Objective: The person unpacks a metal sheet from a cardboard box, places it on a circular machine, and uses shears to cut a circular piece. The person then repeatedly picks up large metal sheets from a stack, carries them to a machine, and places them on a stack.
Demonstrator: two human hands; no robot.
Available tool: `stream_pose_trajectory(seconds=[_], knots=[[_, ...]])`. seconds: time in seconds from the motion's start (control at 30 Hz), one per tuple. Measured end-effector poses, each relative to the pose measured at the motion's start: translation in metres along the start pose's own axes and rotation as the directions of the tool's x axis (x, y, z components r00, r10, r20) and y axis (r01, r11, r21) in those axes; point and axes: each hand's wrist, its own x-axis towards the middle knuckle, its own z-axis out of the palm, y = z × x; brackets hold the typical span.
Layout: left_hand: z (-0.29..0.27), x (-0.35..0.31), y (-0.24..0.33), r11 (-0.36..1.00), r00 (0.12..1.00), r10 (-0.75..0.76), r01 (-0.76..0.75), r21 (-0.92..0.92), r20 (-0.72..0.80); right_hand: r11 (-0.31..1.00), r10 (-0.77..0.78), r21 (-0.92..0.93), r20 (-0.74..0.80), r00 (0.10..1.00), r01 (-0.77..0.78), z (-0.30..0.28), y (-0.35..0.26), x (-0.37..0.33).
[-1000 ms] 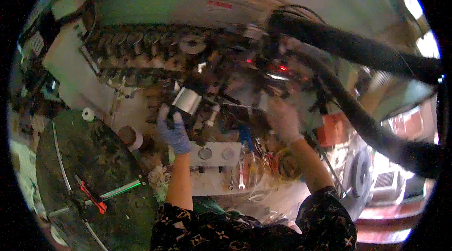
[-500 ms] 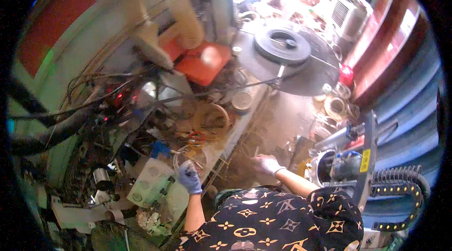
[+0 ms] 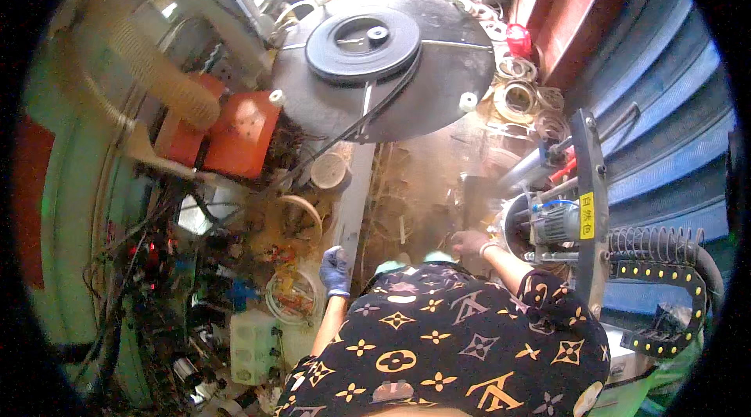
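My left hand [image 3: 335,271], in a light glove with a blue-grey palm, is raised beside the long pale bench edge [image 3: 356,198]. Its fingers are curled closed, and whatever lies inside them, if anything, is hidden. Close by on the left is a round white basin [image 3: 270,301] with small tools in it. My right hand [image 3: 469,243], gloved too, hangs over the brown floor [image 3: 426,182], near a machine with a grey motor [image 3: 559,223]. Motion blurs its fingers. Ahead is a large dark round table [image 3: 446,80] bearing a coil of black strip [image 3: 321,65].
A strand of black strip [image 3: 375,108] runs from the coil toward the left bench. An orange-red machine part [image 3: 244,135] and a small bucket [image 3: 328,170] stand left. Pale coiled rolls [image 3: 516,100] lie at right, and a black cable chain [image 3: 692,315] loops near the blue curtain [image 3: 665,112].
My view has turned left to right, bringing the round table nearer the centre. My left hand has moved from above the basin to the bench edge. My right hand stays over the floor.
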Motion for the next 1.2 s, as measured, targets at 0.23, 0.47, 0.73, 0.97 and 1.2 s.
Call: stream_pose_trajectory(seconds=[0.23, 0.47, 0.73, 0.97, 1.2], knots=[[0.067, 0.058, 0.003, 0.912, 0.952, -0.219, 0.121, 0.393, 0.215, 0.959, 0.137, 0.269, -0.152, 0.979, -0.092, -0.066, 0.073, 0.051], [0.147, 0.127, -0.028, 0.906, 0.957, -0.228, 0.141, 0.399, 0.181, 0.980, 0.092, 0.188, -0.155, 0.984, -0.062, -0.180, 0.173, 0.129], [0.212, 0.125, -0.128, 0.471, 0.970, -0.146, -0.106, 0.876, 0.196, 0.941, -0.135, -0.321, -0.069, 0.988, 0.106, -0.328, 0.254, 0.194], [0.273, 0.102, -0.130, 0.473, 0.882, -0.441, 0.385, 0.792, -0.165, 0.999, -0.002, 0.033, -0.063, 0.998, 0.004, -0.405, 0.267, 0.219], [0.321, 0.054, -0.106, 0.391, 0.704, -0.577, 0.683, 0.617, -0.414, 0.950, -0.302, -0.114, -0.101, 0.948, 0.290, -0.474, 0.360, 0.305]])
